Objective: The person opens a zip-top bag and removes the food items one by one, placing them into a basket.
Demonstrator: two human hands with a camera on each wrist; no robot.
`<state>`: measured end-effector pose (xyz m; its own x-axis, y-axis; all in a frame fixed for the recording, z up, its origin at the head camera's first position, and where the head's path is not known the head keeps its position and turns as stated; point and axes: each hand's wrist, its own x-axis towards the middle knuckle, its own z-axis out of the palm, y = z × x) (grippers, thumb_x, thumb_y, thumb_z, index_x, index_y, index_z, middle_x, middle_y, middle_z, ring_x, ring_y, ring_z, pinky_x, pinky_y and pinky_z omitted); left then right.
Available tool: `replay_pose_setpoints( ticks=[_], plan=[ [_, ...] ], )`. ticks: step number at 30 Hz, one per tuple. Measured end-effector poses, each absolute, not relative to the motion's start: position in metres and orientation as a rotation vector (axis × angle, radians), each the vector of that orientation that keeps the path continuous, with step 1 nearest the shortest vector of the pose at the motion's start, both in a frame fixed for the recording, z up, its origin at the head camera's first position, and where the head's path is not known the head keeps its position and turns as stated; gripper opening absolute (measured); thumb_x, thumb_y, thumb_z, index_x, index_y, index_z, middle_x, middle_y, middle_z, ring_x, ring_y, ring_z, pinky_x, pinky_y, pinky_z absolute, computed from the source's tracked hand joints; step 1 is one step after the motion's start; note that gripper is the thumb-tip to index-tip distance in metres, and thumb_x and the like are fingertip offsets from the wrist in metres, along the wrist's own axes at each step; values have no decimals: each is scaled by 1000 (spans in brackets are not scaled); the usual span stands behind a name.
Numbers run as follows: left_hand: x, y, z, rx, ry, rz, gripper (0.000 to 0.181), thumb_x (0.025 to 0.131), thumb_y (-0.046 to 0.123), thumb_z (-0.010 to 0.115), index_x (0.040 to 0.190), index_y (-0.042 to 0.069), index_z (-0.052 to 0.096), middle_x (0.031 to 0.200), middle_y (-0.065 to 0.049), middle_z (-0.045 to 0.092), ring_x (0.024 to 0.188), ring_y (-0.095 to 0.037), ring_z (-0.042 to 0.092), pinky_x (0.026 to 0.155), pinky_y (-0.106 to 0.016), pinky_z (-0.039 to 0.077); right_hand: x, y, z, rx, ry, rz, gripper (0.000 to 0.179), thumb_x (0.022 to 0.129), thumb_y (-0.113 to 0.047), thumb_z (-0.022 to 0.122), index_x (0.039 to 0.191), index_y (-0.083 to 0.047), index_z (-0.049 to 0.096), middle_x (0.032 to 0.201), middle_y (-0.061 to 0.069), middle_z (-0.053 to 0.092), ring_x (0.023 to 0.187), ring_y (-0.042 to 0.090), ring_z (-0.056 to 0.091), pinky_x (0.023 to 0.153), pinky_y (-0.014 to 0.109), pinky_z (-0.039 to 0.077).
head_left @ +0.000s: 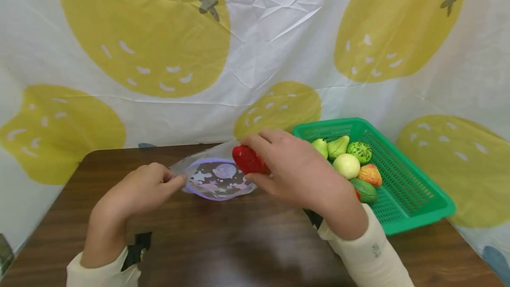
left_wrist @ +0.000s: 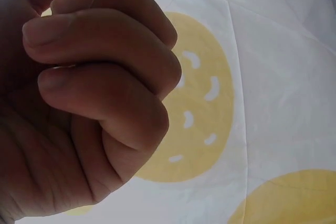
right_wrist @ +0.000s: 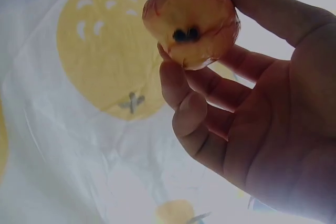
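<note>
In the head view, my left hand (head_left: 137, 194) pinches the left edge of a clear plastic bag (head_left: 221, 180) with a purple rim and printed stars and clouds. My right hand (head_left: 303, 172) grips a shiny red toy apple (head_left: 248, 159) beside the bag's right side, partly covering it. Seen from the right wrist, the apple (right_wrist: 197, 19) shows a yellowish underside with a dark spot, held between thumb and fingertips. The left wrist view shows the curled fingers of the left hand (left_wrist: 105, 82); the bag's pinched edge is hidden there.
A green plastic basket (head_left: 412, 166) stands to the right on the brown wooden table (head_left: 191, 242). Inside are several toy fruits, among them a green pear (head_left: 338, 147), a pale round fruit (head_left: 346, 166) and an orange-red fruit (head_left: 370, 175). A lemon-print cloth (head_left: 271, 48) hangs behind.
</note>
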<state>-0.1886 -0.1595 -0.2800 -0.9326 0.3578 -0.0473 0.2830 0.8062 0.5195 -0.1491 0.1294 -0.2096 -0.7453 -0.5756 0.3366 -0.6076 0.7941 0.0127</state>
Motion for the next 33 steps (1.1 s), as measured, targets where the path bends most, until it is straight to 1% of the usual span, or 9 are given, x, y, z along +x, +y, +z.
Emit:
replay_pose_setpoints(
  ticks=[4,10,13,17,23,27,30,33],
  plan=[
    [-188,-160,-279,502,2849,781,47,98,36,49,56,19,37,54,8,28,51,-10,27,50,-29,28,-152,141,-193,877,-2722,111,47,86,-33,79,125,-19,58,107,-4,64,96,16,62,78,35,56],
    [-188,-159,-280,503,2850,780,46,97,35,50,56,19,37,54,8,28,51,-10,27,50,-29,28,-161,158,-178,823,-2816,99,42,87,-29,79,119,-14,56,101,-1,63,87,18,63,73,35,56],
    [-188,-159,-281,508,2854,780,46,97,35,50,55,19,37,53,8,29,51,-10,27,50,-29,28,-165,165,-175,789,-2867,63,40,87,-28,78,114,-14,53,97,-2,62,81,18,61,70,34,54],
    [-188,-159,-281,515,2859,782,46,97,34,50,55,19,37,53,8,29,50,-10,27,49,-29,28,-170,174,-173,765,-2921,-6,42,87,-26,80,111,-11,49,94,-1,59,75,18,59,68,34,51],
    [-187,-159,-281,518,2843,790,47,97,35,50,55,19,36,53,8,28,50,-10,26,49,-28,28,-173,190,-169,659,-3006,-105,38,86,-22,78,105,-11,47,91,2,55,73,20,57,64,34,48],
    [-188,-159,-280,517,2832,798,48,98,35,50,55,19,36,53,8,28,50,-10,26,49,-28,27,-175,204,-165,606,-3028,-154,37,87,-21,76,108,-9,48,93,6,55,73,22,57,64,35,48],
    [-189,-159,-281,521,2828,804,48,98,36,50,55,19,36,53,8,28,50,-10,26,49,-28,27,-176,216,-163,553,-3043,-163,36,88,-21,74,108,-8,47,92,7,54,72,23,55,62,35,45],
    [-189,-159,-281,526,2823,806,48,98,36,50,55,19,36,53,8,27,51,-10,25,49,-28,27,-177,229,-165,502,-3058,-159,32,86,-18,73,102,-9,46,86,6,52,70,23,51,61,34,40]
  ],
)
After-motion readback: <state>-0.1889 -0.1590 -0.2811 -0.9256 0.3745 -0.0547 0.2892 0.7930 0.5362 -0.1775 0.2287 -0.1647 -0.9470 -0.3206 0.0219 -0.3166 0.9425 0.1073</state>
